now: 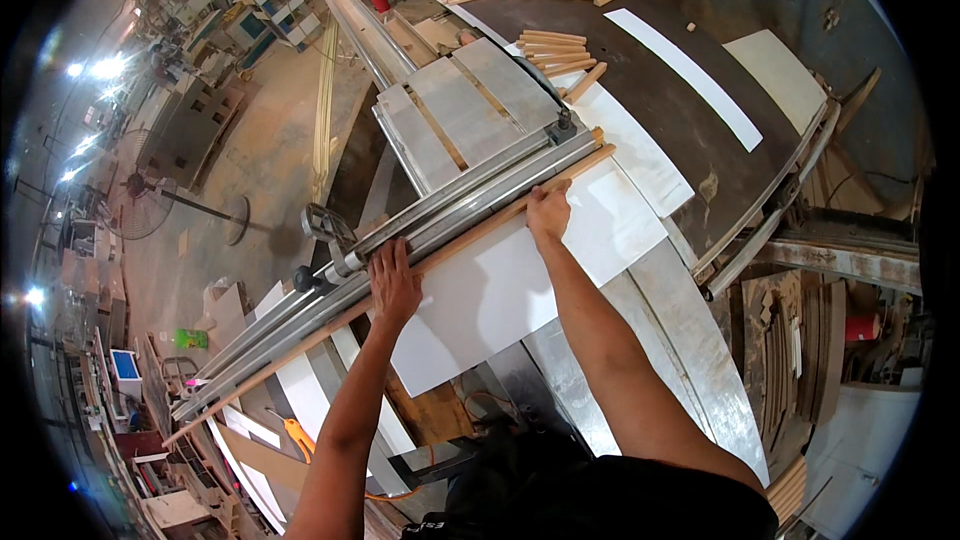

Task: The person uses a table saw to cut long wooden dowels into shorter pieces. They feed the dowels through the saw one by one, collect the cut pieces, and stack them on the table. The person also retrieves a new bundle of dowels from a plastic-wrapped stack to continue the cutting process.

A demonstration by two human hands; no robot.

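Observation:
A long, thin wooden strip (470,237) lies along the metal fence (450,212) of a table saw, running from the lower left to the upper right. My right hand (547,212) is closed on this strip near its far end, with the thumb side toward the fence. Farther left, my left hand (394,285) wraps over the strip and the fence edge, its fingertips resting on the metal. Beneath the strip and both hands is a white panel (490,310). The grey slotted saw table (480,105) sits beyond the fence.
Short wooden pieces (553,52) are piled on the dark board (650,70) at the upper right, beside a white strip (690,75). A black-knobbed clamp (328,245) stands on the fence. An orange-handled tool (299,437) lies lower left; a fan (138,185) stands farther off.

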